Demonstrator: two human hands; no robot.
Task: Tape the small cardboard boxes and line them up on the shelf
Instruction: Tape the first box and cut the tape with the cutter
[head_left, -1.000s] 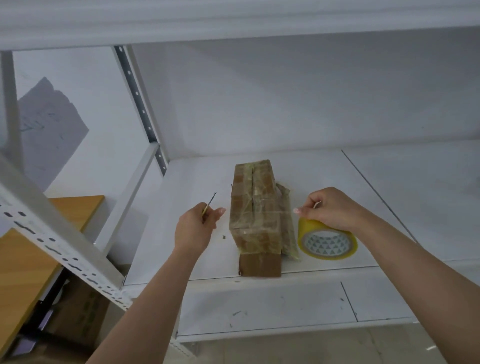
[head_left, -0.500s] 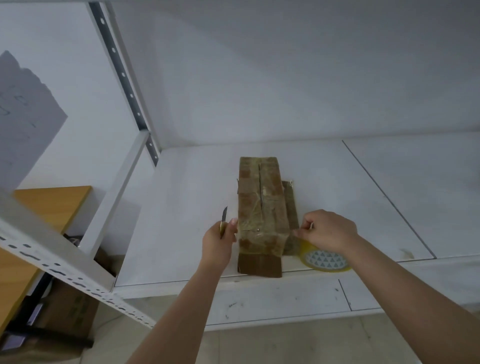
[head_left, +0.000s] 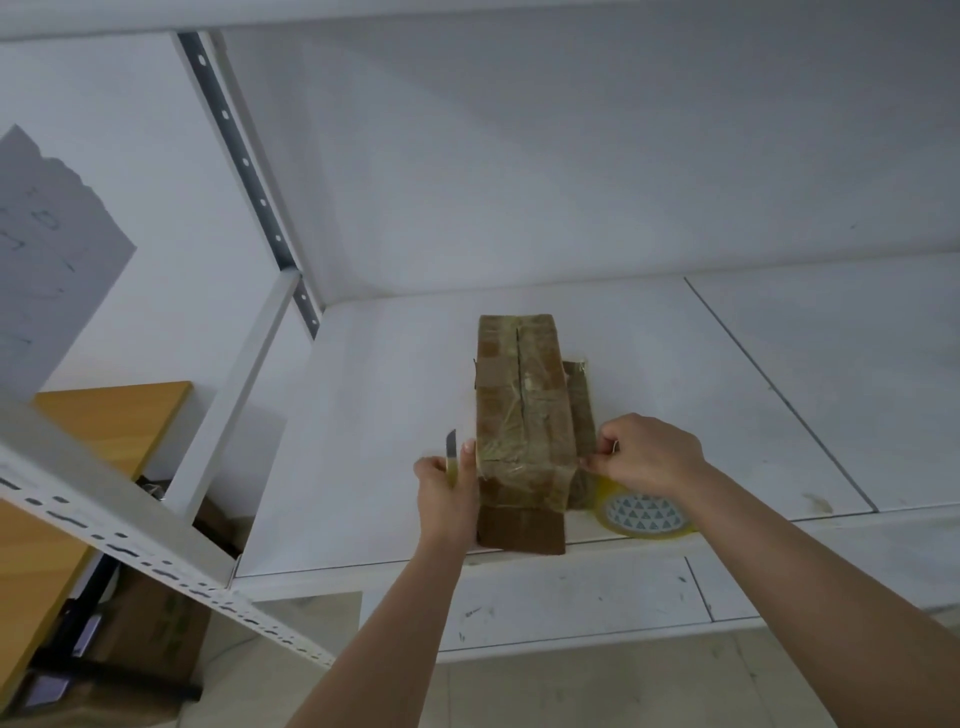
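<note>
Box lying lengthwise near front edge of shelf, near end slightly over the lip, already wrapped in several bands of clear tape. Flatter cardboard piece touching its right side. Left hand curled round a small cutter, blade up, thumb tip pressing tape against box's left side. Right hand pinching the stretched tape strip just right of the box, directly above the tape roll, which sits at the front edge beside the box. Step in hand, by the look of it: laying one band across the near end, then cutting. To do well: keep strip taut from the right, no slack; hold left thumb firm so the stuck end doesn't peel. Smooth down across top before cutting, else bubbles or wrinkles likely. Bring blade to tape on the roll side, away from right fingers, cutting close to the box. Watch box overhang at front edge: sideways pull could slide or tip it. Can't tell whether the strip is fully adhered on top.
</note>
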